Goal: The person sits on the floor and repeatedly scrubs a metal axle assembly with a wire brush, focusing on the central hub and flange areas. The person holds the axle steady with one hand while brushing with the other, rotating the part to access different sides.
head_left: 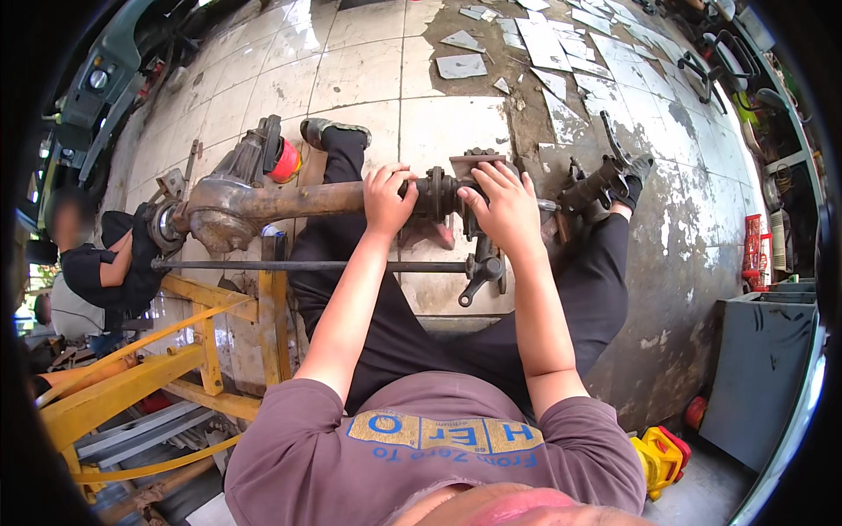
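Note:
A rusty vehicle axle housing (307, 202) lies across in front of me, with a bulging differential section at its left. My left hand (390, 200) wraps over the tube near its right end, just left of a dark bolted flange (433, 195). My right hand (506, 209) curls over the dark steering knuckle (481, 156) at the axle's end, thumb apart from the fingers. Its palm side is hidden. A long thin tie rod (324, 266) runs below the tube to a jointed arm (480, 279). Farther right stands another dark metal casting (592, 191), beside my foot.
A yellow metal frame (202, 342) stands at my left, with a seated person (114, 263) beyond it. Broken tiles (544, 44) lie on the far floor. A red can (286, 162) sits behind the axle. At right are a grey cabinet (759, 377) and a yellow-red object (662, 460).

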Demonstrator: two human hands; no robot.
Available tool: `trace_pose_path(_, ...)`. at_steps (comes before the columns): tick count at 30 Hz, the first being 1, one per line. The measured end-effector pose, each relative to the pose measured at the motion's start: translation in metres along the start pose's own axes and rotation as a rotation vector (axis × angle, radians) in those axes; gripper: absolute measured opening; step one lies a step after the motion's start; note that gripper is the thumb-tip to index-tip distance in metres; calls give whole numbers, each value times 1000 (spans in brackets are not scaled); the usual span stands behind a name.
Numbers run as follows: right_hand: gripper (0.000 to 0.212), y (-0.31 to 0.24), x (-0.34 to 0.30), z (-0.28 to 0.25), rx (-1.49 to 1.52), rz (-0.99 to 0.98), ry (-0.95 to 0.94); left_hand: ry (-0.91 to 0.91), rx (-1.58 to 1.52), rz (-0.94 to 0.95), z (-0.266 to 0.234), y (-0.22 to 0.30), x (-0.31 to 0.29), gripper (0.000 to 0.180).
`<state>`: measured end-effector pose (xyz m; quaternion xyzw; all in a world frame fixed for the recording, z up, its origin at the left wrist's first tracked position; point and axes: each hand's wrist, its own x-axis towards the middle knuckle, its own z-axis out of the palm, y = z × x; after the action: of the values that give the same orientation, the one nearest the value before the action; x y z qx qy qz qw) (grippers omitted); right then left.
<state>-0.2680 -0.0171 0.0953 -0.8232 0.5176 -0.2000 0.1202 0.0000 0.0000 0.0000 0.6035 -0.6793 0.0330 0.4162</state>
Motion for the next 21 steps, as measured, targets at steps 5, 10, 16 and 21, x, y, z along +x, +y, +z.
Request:
trace_pose_path(5, 64, -11, 8, 7, -9, -72, 131, 11, 33, 22, -10, -15, 14, 12)
trace_pose_path(10, 59, -7, 10, 17, 48, -84, 244, 21, 17, 26, -8, -10, 11, 12)
trace_pose_path(16, 56, -3, 10, 12, 37, -90, 211, 13, 13, 21, -7, -8, 10, 12)
trace_pose_path(21, 62, -8, 4, 1, -3, -43, 73, 18, 17, 22, -8, -9, 8, 13)
